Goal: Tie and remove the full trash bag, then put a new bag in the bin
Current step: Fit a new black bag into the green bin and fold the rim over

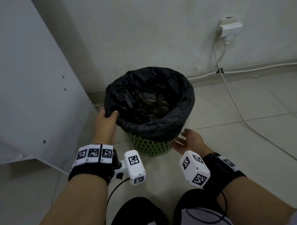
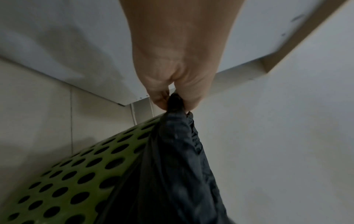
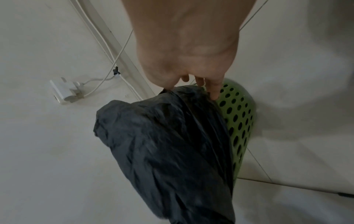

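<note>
Head view: the left hand is pinching the black trash bag at the green perforated bin's left rim, while the right hand is hovering loose-fingered at the near rim, holding nothing. Best to gather both edges inward evenly before knotting.

Left wrist view: the fingers are clamping a bunched fold of bag above the bin wall.

Right wrist view: relaxed fingertips are reaching the bag's crinkled, matte overhang, draped over the bin.
</note>
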`<state>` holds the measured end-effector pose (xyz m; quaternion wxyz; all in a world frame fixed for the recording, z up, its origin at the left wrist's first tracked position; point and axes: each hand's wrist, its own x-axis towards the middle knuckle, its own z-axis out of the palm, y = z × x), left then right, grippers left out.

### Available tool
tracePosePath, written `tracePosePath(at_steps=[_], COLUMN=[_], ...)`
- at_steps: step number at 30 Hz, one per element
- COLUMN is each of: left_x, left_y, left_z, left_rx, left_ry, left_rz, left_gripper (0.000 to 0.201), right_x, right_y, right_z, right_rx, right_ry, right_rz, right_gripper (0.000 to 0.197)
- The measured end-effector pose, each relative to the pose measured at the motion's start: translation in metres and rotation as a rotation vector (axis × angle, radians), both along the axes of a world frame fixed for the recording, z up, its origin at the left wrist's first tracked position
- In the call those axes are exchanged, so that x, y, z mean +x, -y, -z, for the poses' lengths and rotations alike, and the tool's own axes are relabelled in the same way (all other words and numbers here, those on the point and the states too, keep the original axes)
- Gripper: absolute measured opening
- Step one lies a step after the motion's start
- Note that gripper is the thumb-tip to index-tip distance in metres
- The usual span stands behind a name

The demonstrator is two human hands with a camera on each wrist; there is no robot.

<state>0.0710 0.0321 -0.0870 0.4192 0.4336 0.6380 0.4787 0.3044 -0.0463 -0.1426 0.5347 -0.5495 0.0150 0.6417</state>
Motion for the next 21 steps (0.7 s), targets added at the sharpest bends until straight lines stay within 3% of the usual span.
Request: tracePosePath(at_steps=[3,5,7,9,11,15,18,21], left_x=[-0.007,0.003,0.020,0.035,0.038,0.036,0.039,0.044], left_y=[-0.001,0.003,0.010,0.021,0.028,0.029,0.029,0.028], left_z=[0.007,0.006,0.000,-0.007,-0.007,-0.004,-0.003,-0.001], left_rx=[0.074,0.188,0.411,0.512,0.493,0.472,0.499,0.498], left_ry=[-0.409,-0.542,-0.671,-0.714,-0.830,-1.053,-1.159,-1.192], left_rz=[0.010,0.030,0.199,0.483,0.664,0.732,0.775,0.802], left_gripper=[0.056,0.060,0.046,0.045,0.055,0.072,0.067,0.066], right_x=[0.002,0.002,0.001,0.002,0.001,-0.001,0.001,0.002], right_y=[0.001,0.003,0.004,0.006,0.010,0.013,0.011,0.014], right_z=[-0.002,-0.005,-0.009,-0.011,-0.012,-0.005,-0.005,-0.015], right_rx=[0.000,-0.002,-0.008,-0.019,-0.027,0.013,0.105,0.257], right_ry=[-0.096,-0.141,-0.138,-0.127,-0.164,-0.254,-0.190,-0.073], right_rz=[0.096,0.103,0.099,0.090,0.021,0.019,0.094,-0.008], right_gripper=[0.033,0.045,0.055,0.055,0.047,0.060,0.055,0.062])
